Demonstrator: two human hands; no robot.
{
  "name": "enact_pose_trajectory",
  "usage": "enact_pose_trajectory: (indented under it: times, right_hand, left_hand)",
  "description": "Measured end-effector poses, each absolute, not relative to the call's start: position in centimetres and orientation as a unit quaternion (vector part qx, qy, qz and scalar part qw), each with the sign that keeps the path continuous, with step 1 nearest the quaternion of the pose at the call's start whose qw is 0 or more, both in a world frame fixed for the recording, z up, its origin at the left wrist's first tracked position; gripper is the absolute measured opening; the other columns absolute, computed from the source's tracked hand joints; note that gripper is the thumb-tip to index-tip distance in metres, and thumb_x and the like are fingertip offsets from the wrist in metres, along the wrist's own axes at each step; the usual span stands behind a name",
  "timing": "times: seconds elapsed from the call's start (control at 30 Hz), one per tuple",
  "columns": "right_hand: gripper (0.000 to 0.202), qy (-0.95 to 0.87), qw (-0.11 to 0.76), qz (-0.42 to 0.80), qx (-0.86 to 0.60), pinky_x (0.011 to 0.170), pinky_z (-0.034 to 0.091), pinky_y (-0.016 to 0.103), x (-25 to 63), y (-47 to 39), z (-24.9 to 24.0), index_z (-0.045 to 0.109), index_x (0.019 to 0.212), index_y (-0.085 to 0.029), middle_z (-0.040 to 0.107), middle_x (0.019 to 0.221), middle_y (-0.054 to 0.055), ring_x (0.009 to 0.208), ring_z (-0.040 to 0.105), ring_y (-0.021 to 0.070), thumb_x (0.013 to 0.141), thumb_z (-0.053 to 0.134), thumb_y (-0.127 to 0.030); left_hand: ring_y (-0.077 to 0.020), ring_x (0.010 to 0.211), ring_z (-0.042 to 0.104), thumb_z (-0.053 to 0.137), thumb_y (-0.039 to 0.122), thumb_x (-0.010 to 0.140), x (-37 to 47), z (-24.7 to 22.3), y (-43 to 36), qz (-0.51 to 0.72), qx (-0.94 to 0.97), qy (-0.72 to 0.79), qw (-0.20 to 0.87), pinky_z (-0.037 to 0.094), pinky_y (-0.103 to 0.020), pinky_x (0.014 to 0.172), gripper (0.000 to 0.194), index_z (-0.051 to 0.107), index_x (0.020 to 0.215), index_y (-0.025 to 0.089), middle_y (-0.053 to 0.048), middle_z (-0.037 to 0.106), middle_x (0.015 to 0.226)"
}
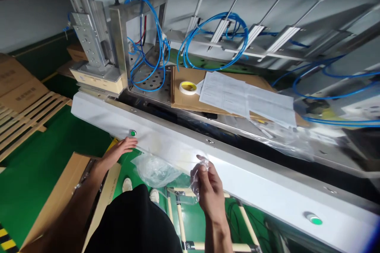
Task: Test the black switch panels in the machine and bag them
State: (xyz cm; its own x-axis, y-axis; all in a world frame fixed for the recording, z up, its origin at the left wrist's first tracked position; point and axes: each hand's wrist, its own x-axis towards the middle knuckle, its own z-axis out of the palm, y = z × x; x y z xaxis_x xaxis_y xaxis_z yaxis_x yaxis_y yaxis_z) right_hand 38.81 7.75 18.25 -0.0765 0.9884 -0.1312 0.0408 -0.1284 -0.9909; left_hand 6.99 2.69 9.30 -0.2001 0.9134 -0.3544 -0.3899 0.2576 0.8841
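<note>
1. The person's right hand (209, 184) pinches crumpled clear plastic film (195, 185) between thumb and curled fingers, in front of the panel's lower edge. The left hand (120, 149) holds nothing visible; its fingers are extended at the panel's lower edge, and whether they touch it is unclear.
2. A long white machine front panel (175, 146) slants across the view, from upper left to lower right.
3. A long cardboard box (59, 201) lies at lower left on the green floor, partly behind the left forearm.
4. Flat cardboard sheets (184, 102) rest on the machine bed behind the panel.
5. White printed papers (225, 91) overlap on top of the cardboard.
6. A loose clear plastic bag (156, 170) hangs below the panel between the hands; whether it joins the held film cannot be told.
7. A roll of tape (183, 90) lies flat on the cardboard, beside the papers.
8. A green push button (133, 133) sits just above the left fingertips.
</note>
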Motion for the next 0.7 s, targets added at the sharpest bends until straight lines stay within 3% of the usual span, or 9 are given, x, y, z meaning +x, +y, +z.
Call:
enact_pose_trajectory:
  times: [0.13,0.23,0.37,0.43,0.57,0.7]
  right_hand:
    - [0.066,-0.529,0.413,0.543,-0.505,0.048,0.036,0.025,38.8,7.4,18.2,0.069,0.130,-0.022,0.055,0.067,-0.003,0.054,0.042,0.0120,0.090,0.069,-0.073]
    - [0.067,-0.533,0.408,0.545,-0.502,0.049,0.034,0.026,38.9,7.2,18.1,0.066,0.135,-0.021,0.054,0.067,-0.004,0.055,0.041,0.0121,0.092,0.067,-0.072]
    - [0.064,-0.520,0.401,0.562,-0.504,0.047,0.031,0.025,39.1,6.8,18.2,0.066,0.134,-0.022,0.047,0.065,-0.005,0.052,0.037,0.0111,0.093,0.066,-0.071]
    - [0.059,-0.526,0.380,0.574,-0.500,0.045,0.027,0.026,39.2,6.7,18.4,0.069,0.123,-0.021,0.042,0.061,-0.007,0.049,0.033,0.0102,0.092,0.067,-0.072]
    - [0.053,-0.556,0.343,0.578,-0.489,0.045,0.025,0.026,39.4,6.6,18.5,0.070,0.101,-0.020,0.039,0.056,-0.007,0.048,0.031,0.0093,0.091,0.068,-0.073]
    - [0.061,-0.555,0.335,0.589,-0.482,0.043,0.030,0.025,39.6,6.7,18.4,0.071,0.123,-0.020,0.042,0.057,-0.008,0.046,0.033,0.0095,0.092,0.067,-0.072]
  left_hand:
    - [-0.0308,0.109,0.074,0.082,0.079,0.069,10.1,9.3,5.9,0.553,0.199,0.527,0.614,0.054,-0.040,0.096,0.070,0.080,0.105,0.018,-0.016,0.081,0.113]
    - [-0.0246,0.080,0.074,0.080,0.080,0.070,12.2,9.6,6.8,0.560,0.184,0.508,0.628,0.056,-0.034,0.072,0.071,0.079,0.096,0.014,-0.014,0.079,0.088]
    - [-0.0054,0.043,0.037,0.090,0.071,0.063,12.9,10.5,6.3,0.620,0.159,0.503,0.580,0.031,-0.020,0.043,0.062,0.071,0.085,0.016,0.008,0.048,0.055]
    - [-0.0025,0.041,0.023,0.089,0.071,0.063,12.6,11.1,6.0,0.653,0.144,0.516,0.535,0.018,-0.018,0.040,0.062,0.070,0.086,0.017,0.013,0.034,0.052]
    - [-0.0017,0.043,0.022,0.092,0.067,0.063,11.8,13.0,5.4,0.690,0.132,0.533,0.472,0.015,-0.016,0.040,0.065,0.075,0.097,0.015,0.014,0.031,0.053]
    - [-0.0020,0.042,0.022,0.091,0.065,0.068,11.4,14.9,4.5,0.693,0.149,0.538,0.456,0.012,-0.018,0.039,0.062,0.079,0.100,0.014,0.012,0.035,0.050]
